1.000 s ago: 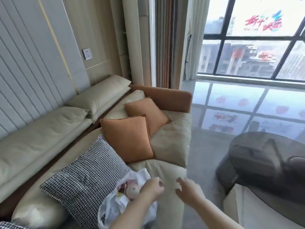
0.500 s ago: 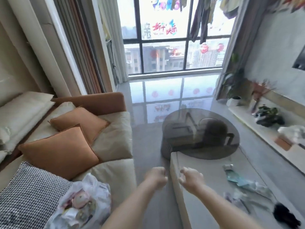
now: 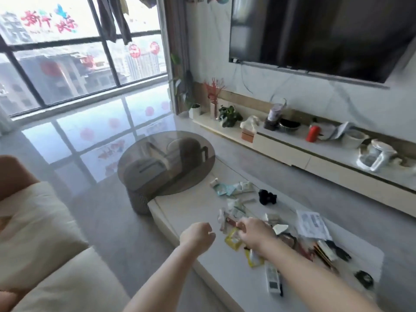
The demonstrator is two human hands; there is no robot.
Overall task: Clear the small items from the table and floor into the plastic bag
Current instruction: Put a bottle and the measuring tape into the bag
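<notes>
Small litter covers the white coffee table (image 3: 191, 212): teal and white wrappers (image 3: 231, 189), yellow packets (image 3: 234, 239), a black clip (image 3: 266, 197), a printed paper sheet (image 3: 313, 224), a white remote (image 3: 273, 281) and a black ring (image 3: 364, 278). My right hand (image 3: 255, 231) reaches over the wrappers near the table's middle, fingers curled down onto them; whether it grips one is hidden. My left hand (image 3: 198, 235) hovers over the table's near edge in a loose fist, holding nothing. The plastic bag is out of view.
A round smoked-glass side table (image 3: 166, 158) overlaps the coffee table's far end. A cream sofa (image 3: 38, 239) lies at the left. A low TV cabinet (image 3: 315, 154) with plants, a red can and a kettle runs along the right wall. Grey floor lies between the sofa and the table.
The view swung right from the sofa and the plastic bag to the coffee table. Both hands moved away from the bag; my right hand now reaches onto the litter.
</notes>
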